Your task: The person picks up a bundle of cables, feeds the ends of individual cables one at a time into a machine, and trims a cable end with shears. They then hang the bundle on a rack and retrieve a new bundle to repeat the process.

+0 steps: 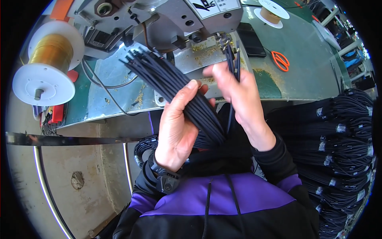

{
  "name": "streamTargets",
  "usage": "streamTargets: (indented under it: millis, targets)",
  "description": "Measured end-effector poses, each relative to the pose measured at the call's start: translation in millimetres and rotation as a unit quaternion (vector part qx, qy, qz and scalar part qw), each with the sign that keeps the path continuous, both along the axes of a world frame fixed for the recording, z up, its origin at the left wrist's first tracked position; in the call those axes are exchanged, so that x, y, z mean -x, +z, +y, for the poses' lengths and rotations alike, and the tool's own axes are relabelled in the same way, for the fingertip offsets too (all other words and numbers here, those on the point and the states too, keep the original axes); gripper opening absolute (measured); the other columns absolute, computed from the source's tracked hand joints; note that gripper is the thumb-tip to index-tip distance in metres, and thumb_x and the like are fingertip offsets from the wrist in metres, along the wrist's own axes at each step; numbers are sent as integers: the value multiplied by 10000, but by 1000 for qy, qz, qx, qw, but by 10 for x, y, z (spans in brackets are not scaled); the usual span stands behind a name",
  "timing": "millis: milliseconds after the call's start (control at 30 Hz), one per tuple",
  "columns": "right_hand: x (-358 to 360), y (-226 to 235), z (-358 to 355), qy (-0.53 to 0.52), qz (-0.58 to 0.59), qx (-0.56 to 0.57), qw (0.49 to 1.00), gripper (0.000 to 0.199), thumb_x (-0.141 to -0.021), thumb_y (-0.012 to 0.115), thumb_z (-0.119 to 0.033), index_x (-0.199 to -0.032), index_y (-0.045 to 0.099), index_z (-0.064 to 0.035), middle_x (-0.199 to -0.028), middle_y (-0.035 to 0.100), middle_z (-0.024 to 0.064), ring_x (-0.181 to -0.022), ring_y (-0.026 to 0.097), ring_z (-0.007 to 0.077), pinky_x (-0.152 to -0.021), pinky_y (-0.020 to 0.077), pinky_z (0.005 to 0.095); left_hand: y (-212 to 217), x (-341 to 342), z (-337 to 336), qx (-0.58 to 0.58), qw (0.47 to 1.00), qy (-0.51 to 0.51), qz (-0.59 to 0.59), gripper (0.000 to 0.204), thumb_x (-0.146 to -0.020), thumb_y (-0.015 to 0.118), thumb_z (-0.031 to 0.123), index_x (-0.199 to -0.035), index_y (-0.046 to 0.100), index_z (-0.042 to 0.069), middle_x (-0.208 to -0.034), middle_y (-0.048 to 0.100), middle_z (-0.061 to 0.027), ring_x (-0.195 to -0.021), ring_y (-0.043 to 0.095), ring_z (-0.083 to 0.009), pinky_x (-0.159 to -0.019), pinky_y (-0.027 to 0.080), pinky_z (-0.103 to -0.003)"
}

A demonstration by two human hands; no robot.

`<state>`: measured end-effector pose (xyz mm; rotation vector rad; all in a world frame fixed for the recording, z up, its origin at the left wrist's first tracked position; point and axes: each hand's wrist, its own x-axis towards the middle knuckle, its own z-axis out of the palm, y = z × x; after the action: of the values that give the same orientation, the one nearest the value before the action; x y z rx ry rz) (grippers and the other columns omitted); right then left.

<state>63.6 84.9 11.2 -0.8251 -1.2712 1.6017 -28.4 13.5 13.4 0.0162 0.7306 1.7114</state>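
Observation:
A thick bundle of thin black cords [199, 113] slants across the middle of the view, its loose ends fanned out toward the machine. My left hand [177, 123] is wrapped round it, thumb on top. To its right, my right hand [242, 89] grips a few separate black cords [231, 59] that stand up between its fingers; the fingertips are slightly blurred. The upper ends of those cords reach just below the metal head of a grey bench machine [171, 24]. Whether they touch it I cannot tell.
A spool of gold-coloured wire [51, 49] stands at the left, a smaller spool [272, 15] at the far right. Orange-handled scissors [280, 61] and a black phone-like slab [251, 40] lie on the green bench [302, 75]. Many tied cord bundles [338, 139] hang at my right.

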Motion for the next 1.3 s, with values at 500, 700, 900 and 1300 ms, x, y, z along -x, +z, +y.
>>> streamTargets:
  millis: [500,700,900,1300]
  targets:
    - [-174,62,-136,-9,53,55,997,243,-855,488,-237,-694,510,-56,-501,342,-81,-440,279,1,-404,208,171,13,92,3,-52,998,-28,7,136,-799,585,143,-862,543,31,-750,544,-42,-714,548,-152,-696,474,-328]
    - [-76,102,69,20,110,110,988,233,-850,490,-253,-726,523,-59,-508,359,-81,-445,288,0,-394,207,169,83,194,2,-86,996,-10,6,121,-826,531,131,-908,512,45,-806,550,-55,-756,560,-179,-730,481,-391]
    - [-92,98,15,12,47,97,994,231,-848,500,-267,-751,539,-60,-537,393,-70,-449,312,1,-392,226,170,30,7,17,-35,997,-30,65,143,-777,585,70,-901,528,27,-773,552,-45,-706,560,-147,-671,472,-288]
    - [-166,47,-48,-31,72,70,994,223,-829,545,-283,-764,548,-70,-566,456,-53,-449,355,11,-405,250,167,-20,-101,-25,-32,996,-62,51,129,-771,593,63,-875,530,21,-782,559,-46,-718,556,-146,-672,459,-285]
